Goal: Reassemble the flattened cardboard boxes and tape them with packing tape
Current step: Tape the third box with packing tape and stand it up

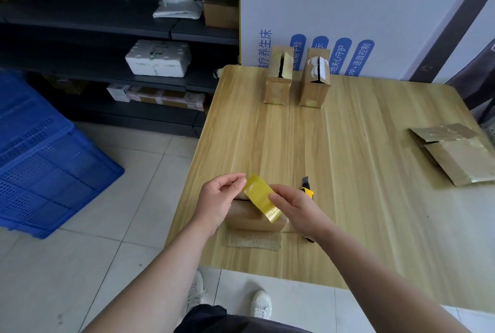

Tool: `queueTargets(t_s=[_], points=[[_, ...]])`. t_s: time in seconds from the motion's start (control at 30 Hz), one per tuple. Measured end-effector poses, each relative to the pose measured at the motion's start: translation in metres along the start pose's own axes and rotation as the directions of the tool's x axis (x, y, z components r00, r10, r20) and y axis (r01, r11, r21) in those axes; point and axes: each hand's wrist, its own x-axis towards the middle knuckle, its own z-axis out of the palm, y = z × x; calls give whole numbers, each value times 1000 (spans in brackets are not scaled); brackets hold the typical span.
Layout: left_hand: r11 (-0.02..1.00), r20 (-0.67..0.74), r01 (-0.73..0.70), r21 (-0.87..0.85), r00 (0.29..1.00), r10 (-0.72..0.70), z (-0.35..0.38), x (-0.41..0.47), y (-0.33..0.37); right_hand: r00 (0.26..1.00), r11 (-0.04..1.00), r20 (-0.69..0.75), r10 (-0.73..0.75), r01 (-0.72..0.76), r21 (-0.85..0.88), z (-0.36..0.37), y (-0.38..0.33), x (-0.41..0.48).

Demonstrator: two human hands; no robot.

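Head camera: a person's left hand (218, 200) and right hand (297, 208) each pinch one strip of yellow packing tape (261, 200) above one small cardboard box (251, 218) at the near edge of a wooden table (361, 185). One utility knife (308, 191) lies just beside it. Two more boxes stand at the far edge, the left upright box (278, 86) near the right upright box (314, 88). Flattened cardboard (460, 161), its count unclear, lies well apart at right

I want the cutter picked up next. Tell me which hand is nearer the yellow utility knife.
Right. The right hand is beside the utility knife, hiding part of it; the left hand is farther off, across the tape strip.
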Motion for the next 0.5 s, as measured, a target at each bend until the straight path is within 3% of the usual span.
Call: queueTargets(t_s=[0.17,0.33,0.5], points=[[995,63,-47,85,997,41,-4,3,11,999,998,31,-25,27,-56,-2,-1,3],[945,55,-146,293,989,135,-5,1,20,998,997,51,-32,35,-65,-3,0,4],[874,122,-159,460,986,115,-3,4,34,997,992,64,-33,40,-118,-4,-2,8]])
